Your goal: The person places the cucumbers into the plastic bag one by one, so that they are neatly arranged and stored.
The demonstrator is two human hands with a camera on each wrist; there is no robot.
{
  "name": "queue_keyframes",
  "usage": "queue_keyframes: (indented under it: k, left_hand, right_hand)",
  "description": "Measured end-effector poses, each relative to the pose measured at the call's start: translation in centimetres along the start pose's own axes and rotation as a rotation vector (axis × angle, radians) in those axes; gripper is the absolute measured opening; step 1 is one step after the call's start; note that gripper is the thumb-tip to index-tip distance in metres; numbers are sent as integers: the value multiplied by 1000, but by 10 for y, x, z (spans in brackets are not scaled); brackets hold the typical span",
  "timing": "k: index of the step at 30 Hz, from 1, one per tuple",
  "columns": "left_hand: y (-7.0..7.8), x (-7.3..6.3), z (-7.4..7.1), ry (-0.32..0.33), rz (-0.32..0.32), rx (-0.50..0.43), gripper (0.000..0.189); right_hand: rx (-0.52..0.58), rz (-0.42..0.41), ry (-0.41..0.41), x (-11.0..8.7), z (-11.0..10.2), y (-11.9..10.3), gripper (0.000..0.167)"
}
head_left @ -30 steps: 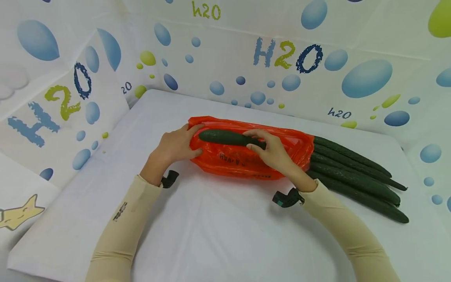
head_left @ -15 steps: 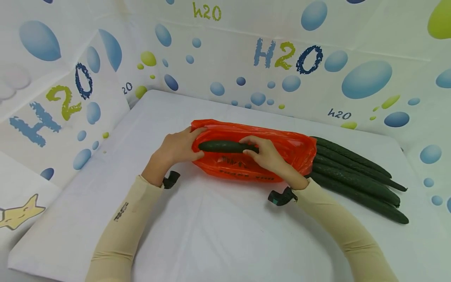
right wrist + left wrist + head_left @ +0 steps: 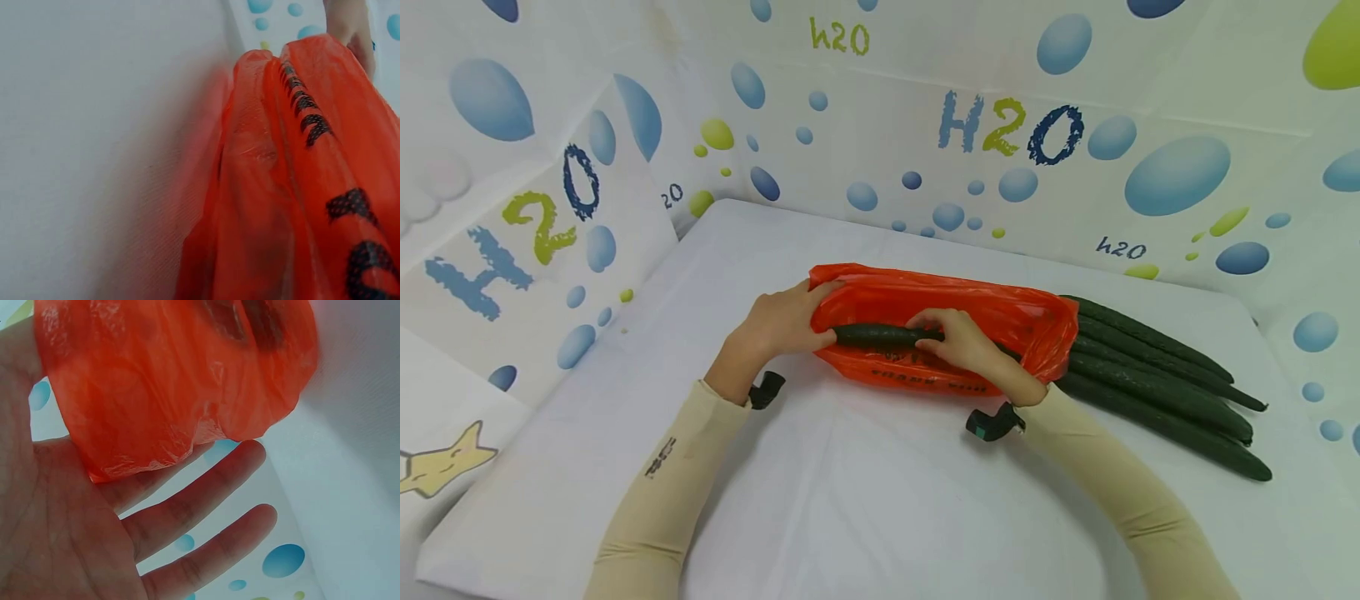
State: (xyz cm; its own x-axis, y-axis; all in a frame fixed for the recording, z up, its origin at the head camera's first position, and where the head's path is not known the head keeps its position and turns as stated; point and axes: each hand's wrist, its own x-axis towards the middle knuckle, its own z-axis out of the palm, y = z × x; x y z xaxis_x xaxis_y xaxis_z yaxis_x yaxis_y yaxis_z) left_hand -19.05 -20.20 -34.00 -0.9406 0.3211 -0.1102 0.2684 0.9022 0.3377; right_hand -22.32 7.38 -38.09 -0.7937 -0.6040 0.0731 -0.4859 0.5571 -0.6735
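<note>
An orange-red plastic bag (image 3: 880, 379) with dark lettering lies on the table, its mouth spread wide and facing up. At the bag's left end my left hand (image 3: 778, 321) holds the rim, thumb and a finger hooked over it. The left wrist view shows several fingers (image 3: 206, 540) of that hand stretched out under the bag (image 3: 137, 400). My right hand (image 3: 955, 337) reaches into the mouth and grips a dark green cucumber (image 3: 872, 336) from above. This cucumber lies lengthwise within the opening, its left tip by my left thumb. The right wrist view shows mostly the bag's printed side (image 3: 312, 156).
Several long cucumbers (image 3: 1157, 375) lie side by side at the right, their near ends against the bag's right end. White cloth covers the table (image 3: 865, 500). A patterned curtain (image 3: 880, 125) stands behind and to the left.
My right hand has lowered the cucumber from above the bag down into its mouth, moving slightly left. My left hand keeps hold of the rim, and the opening looks wider.
</note>
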Motion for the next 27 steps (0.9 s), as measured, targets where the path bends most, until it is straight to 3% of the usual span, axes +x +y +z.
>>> queue_keyframes:
  k: [15,27]
  left_hand:
    - [0,0,1,-8,-5,46,75]
    - [3,0,0,-20,9,52,78]
  right_hand:
    - [-21,24,-93,-1,-4,6,37]
    - [56,5,2,-16,-12,-2,27]
